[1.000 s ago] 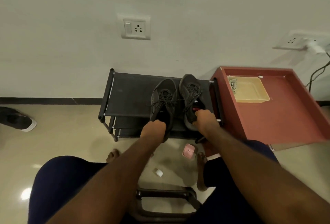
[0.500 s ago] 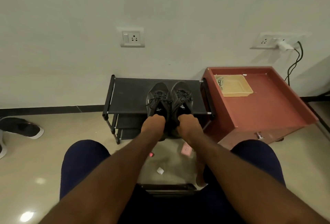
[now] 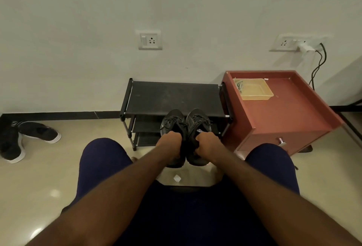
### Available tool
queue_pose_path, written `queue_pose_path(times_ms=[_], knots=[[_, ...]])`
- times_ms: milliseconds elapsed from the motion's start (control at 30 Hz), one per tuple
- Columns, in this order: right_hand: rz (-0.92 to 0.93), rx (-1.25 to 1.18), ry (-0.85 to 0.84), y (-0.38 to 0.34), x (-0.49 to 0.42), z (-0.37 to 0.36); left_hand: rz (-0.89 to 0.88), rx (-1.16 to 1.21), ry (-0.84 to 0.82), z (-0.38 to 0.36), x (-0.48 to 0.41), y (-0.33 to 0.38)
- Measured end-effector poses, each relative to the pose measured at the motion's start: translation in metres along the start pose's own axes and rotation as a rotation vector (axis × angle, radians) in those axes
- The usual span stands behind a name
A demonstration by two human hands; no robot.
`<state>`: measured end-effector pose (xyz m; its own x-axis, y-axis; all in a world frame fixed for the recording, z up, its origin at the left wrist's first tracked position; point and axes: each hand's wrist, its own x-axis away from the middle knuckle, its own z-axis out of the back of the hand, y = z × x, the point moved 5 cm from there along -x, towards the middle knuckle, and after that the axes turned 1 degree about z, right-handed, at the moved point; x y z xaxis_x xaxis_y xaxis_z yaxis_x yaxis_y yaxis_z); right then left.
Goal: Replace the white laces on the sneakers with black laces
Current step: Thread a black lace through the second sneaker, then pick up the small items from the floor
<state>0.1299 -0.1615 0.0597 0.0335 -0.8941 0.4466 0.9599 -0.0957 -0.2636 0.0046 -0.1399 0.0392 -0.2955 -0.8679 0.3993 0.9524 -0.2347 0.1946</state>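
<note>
A: Where are the sneakers just now, taking the shoe rack [image 3: 172, 96] as the mark?

B: In front of its near edge and off its top shelf, held in the air between the rack and the person's knees. The left sneaker [image 3: 172, 123] and the right sneaker [image 3: 198, 121] sit side by side, touching or nearly so.

A: And the hands?

B: The left hand [image 3: 170, 141] is curled tight round the heel end of the left sneaker, and the right hand [image 3: 207, 143] is closed the same way on the heel of the right one. One shoe to each hand.

A: Which way do the shoes run?

B: Long axis straight away from the person: heels at the hands, toes pointing at the rack and the wall behind it. The lacing faces up, beyond the knuckles on the rack side.

A: The laces look dark, not white.

B: They do, on both, so I judge the swap is done or nearly done. The yellow tray [image 3: 254, 89] on the red cabinet [image 3: 284, 116], right of the rack, holds a pale tangle, possibly laces; too small to say.

A: So the next move?

B: Likely setting the pair down; neither hand is nearer, both share it.
</note>
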Motion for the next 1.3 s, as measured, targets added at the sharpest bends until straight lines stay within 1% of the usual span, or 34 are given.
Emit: queue_pose_path(times_ms=[100,233,467,700,800,933,1100,1233,1300], knots=[[0.005,0.011,-0.026,0.002,0.001,-0.003,0.021,0.038,-0.019,-0.006,0.002,-0.001],[-0.024,-0.025,-0.104,0.009,-0.012,-0.014,0.061,0.076,-0.06,-0.02,-0.007,-0.006],[-0.059,-0.044,-0.182,0.026,-0.077,-0.049,0.156,0.102,-0.13,-0.065,-0.066,-0.023],[-0.105,-0.077,-0.144,0.041,-0.162,-0.071,0.203,0.135,-0.164,-0.086,-0.147,-0.05],[-0.118,-0.039,-0.129,0.047,-0.196,-0.075,0.198,0.141,-0.144,-0.092,-0.182,-0.056],[-0.136,-0.06,-0.113,0.058,-0.237,-0.087,0.189,0.161,-0.138,-0.102,-0.22,-0.058],[-0.141,-0.095,-0.063,0.07,-0.275,-0.098,0.181,0.134,-0.076,-0.106,-0.257,-0.064],[-0.13,-0.096,-0.055,0.076,-0.291,-0.107,0.159,0.114,-0.05,-0.109,-0.272,-0.068],[-0.115,-0.088,-0.022,0.077,-0.295,-0.109,0.144,0.1,-0.039,-0.109,-0.276,-0.069]])
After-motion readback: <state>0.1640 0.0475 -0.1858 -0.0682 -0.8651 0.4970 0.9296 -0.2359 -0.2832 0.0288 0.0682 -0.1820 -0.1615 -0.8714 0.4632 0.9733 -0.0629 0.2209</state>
